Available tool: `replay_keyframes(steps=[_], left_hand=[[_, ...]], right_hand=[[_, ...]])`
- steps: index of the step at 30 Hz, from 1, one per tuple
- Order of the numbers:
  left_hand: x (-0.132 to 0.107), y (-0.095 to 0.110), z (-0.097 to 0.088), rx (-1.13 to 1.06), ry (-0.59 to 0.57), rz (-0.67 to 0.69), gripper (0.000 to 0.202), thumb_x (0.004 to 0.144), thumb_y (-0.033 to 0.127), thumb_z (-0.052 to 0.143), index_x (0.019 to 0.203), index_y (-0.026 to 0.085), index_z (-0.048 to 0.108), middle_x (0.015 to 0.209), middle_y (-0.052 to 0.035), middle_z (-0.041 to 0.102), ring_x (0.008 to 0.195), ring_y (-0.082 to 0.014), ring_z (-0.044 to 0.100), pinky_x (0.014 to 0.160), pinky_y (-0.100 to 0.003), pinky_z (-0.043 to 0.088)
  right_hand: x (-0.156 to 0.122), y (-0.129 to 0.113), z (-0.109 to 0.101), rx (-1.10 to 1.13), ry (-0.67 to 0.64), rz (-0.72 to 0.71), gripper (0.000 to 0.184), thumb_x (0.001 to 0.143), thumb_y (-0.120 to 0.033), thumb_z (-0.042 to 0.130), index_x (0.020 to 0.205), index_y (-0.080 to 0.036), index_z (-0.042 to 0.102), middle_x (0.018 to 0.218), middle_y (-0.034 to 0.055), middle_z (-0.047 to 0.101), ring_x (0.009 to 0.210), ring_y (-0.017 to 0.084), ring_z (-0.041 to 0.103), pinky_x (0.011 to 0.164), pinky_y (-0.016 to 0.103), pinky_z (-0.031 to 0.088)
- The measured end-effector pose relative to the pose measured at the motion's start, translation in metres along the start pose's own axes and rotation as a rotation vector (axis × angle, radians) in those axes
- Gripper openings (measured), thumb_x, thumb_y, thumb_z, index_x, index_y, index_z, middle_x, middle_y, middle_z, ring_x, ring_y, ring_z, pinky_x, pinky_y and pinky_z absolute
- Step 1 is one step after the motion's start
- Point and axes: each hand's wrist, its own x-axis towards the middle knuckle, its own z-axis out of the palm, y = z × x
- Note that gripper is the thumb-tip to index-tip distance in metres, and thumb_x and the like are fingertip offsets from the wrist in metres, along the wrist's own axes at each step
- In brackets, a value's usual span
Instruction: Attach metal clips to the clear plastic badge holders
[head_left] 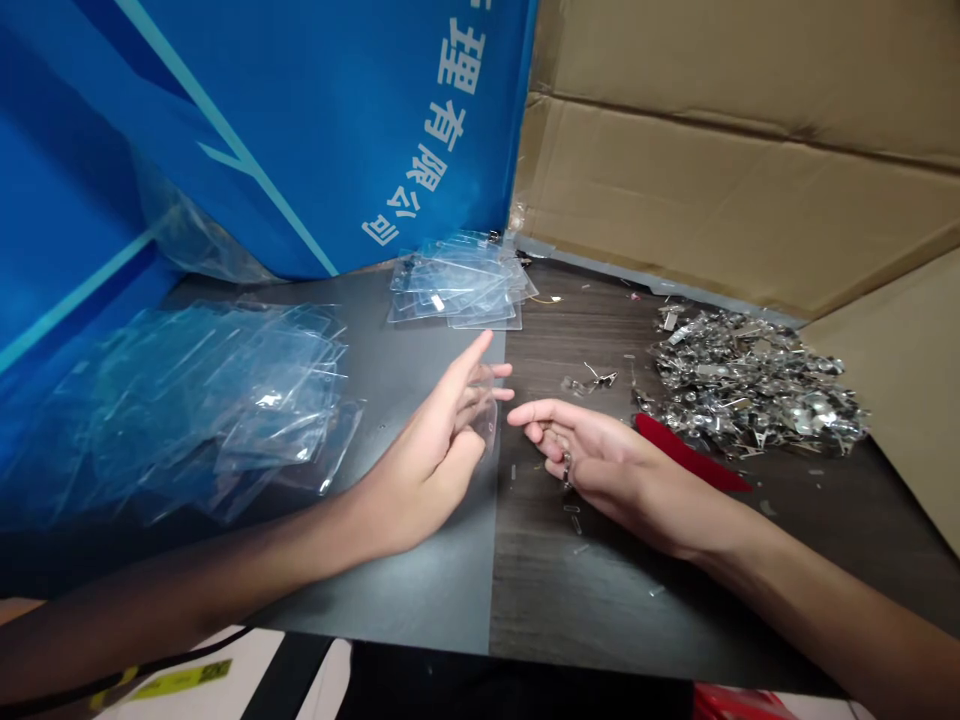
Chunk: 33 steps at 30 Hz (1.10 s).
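Note:
My left hand (442, 440) is at the middle of the table, index finger stretched out and thumb folded in. It holds a clear plastic badge sleeve (490, 428), mostly hidden behind the thumb and fingers; a small hole shows near its edge. Facing it from the right, my right hand (592, 445) has its fingers curled around a small metal badge clip (566, 468), only partly visible. The fingertips of both hands are close but apart. Just beyond my right hand lies a loose clip (596, 380) with a clear strap.
Overlapping clear sleeves (277, 390) spread at left, and a smaller pile of sleeves (461, 285) sits at the back. A heap of metal clips (757, 385) lies right, beside a red strip (686, 455). Blue panel (300, 120) and cardboard (735, 170) wall the table's back.

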Motion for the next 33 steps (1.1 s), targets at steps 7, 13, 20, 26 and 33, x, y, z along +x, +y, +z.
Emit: replay_keyframes(steps=[7,13,20,26,33], left_hand=[[0.002,-0.001,0.001,0.044,0.002,-0.012,0.073,0.095,0.013,0.061,0.164,0.028,0.042,0.154,-0.0159,0.059,0.14,-0.031,0.064,0.118,-0.054,0.055],[0.005,-0.001,0.001,0.039,-0.001,-0.042,0.054,0.098,0.018,0.064,0.149,0.026,0.05,0.139,-0.0143,0.062,0.12,-0.0267,0.07,0.093,-0.04,0.062],[0.005,0.006,0.003,0.056,-0.047,-0.049,0.046,0.097,0.019,0.064,0.142,0.022,0.053,0.12,-0.0085,0.061,0.097,-0.0182,0.069,0.09,-0.037,0.061],[0.007,0.005,0.003,0.085,-0.028,-0.054,0.045,0.095,0.019,0.066,0.138,0.022,0.056,0.115,-0.0068,0.062,0.096,-0.0181,0.065,0.087,-0.035,0.058],[0.009,-0.002,0.001,0.1,0.014,-0.07,0.041,0.099,0.022,0.067,0.138,0.023,0.055,0.113,-0.0059,0.057,0.097,-0.0189,0.062,0.083,-0.034,0.056]], right_hand=[[0.003,0.004,-0.001,-0.044,0.049,-0.095,0.025,0.095,-0.022,0.075,0.118,-0.028,0.084,0.102,0.0033,0.064,0.09,0.019,0.055,0.086,0.032,0.045],[0.005,0.0,0.001,-0.13,0.026,-0.127,0.011,0.098,-0.033,0.08,0.103,-0.023,0.081,0.097,0.0033,0.073,0.088,0.018,0.064,0.087,0.033,0.054],[0.004,0.001,0.006,-0.073,0.038,-0.119,0.016,0.1,-0.036,0.076,0.095,-0.021,0.074,0.097,0.0059,0.081,0.095,0.019,0.073,0.093,0.036,0.055],[0.002,0.004,0.01,0.181,0.047,0.062,0.022,0.093,-0.037,0.076,0.093,-0.024,0.058,0.062,-0.0045,0.065,0.056,0.016,0.064,0.061,0.03,0.048],[0.001,0.002,0.009,-0.106,0.12,0.01,0.023,0.101,-0.043,0.07,0.105,-0.022,0.064,0.061,-0.0087,0.049,0.051,0.011,0.042,0.054,0.028,0.028]])
